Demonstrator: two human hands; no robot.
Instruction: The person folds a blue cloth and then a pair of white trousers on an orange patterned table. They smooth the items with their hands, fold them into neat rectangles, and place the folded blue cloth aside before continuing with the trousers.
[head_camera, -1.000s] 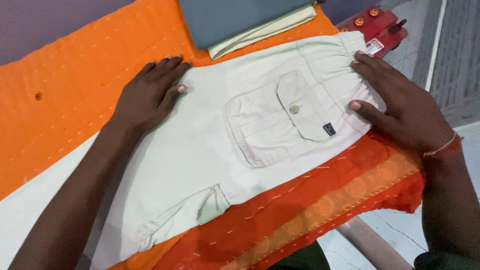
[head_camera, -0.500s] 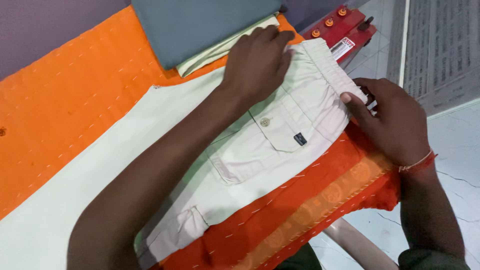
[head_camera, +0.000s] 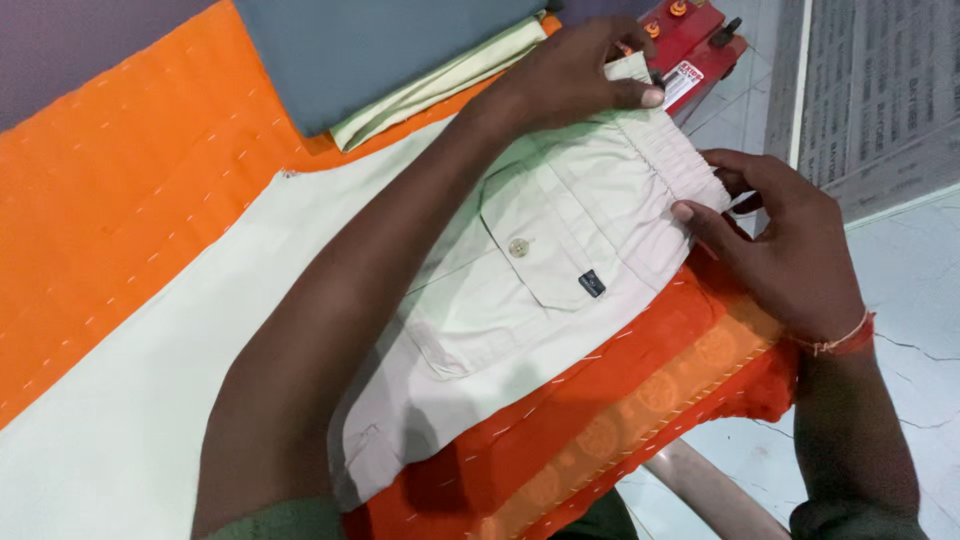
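Note:
Pale cream cargo trousers (head_camera: 560, 250) lie flat on an orange stitched quilt (head_camera: 120, 180), pocket with a button facing up. My left hand (head_camera: 575, 75) reaches across them and pinches the far corner of the elastic waistband. My right hand (head_camera: 775, 235) grips the near corner of the same waistband, thumb on top. A thread bracelet circles my right wrist.
A folded grey-blue cloth (head_camera: 380, 50) with a pale green one (head_camera: 430, 90) under it lies at the quilt's far edge. A red box with orange caps (head_camera: 695, 45) stands beyond the waistband. A darker orange patterned cloth (head_camera: 640, 400) hangs over the near edge above a tiled floor (head_camera: 900, 300).
My left hand has moved from the trouser leg across to the far waistband corner and taken hold of it. My right hand has closed on the near corner.

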